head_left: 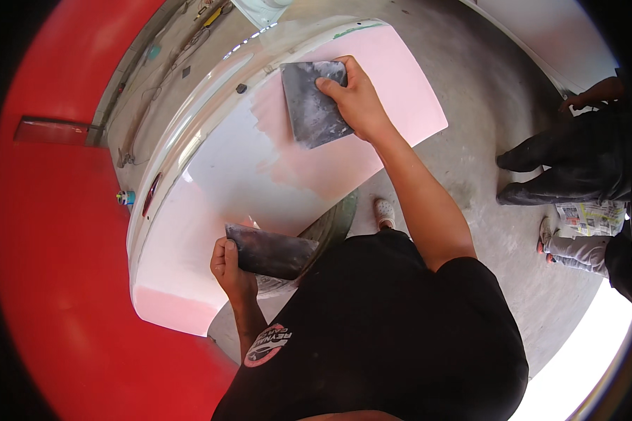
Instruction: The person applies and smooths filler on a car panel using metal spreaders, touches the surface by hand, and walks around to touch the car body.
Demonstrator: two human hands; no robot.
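My right hand (pixel 359 102) is closed on a flat grey rectangular sheet (pixel 312 105) with whitish smears, thumb on its face. It looks like sandpaper, but I cannot be sure. This sheet is over the far right part of a curved car bumper (pixel 225 165), painted white with patchy pink areas; whether it touches the surface I cannot tell. Lower left, my left hand (pixel 232 272) pinches the end of a second, darker sheet (pixel 270 251) between thumb and fingers. That one is tilted above the bumper's near edge, close to my black shirt.
A large red panel (pixel 70 245) fills the left side. Under the bumper's near edge shows a dark round support (pixel 337 221). On the right, people in dark trousers (pixel 562 168) stand near a printed newspaper-like sheet (pixel 593 216). Cables and tools (pixel 211 21) lie on the floor at upper left.
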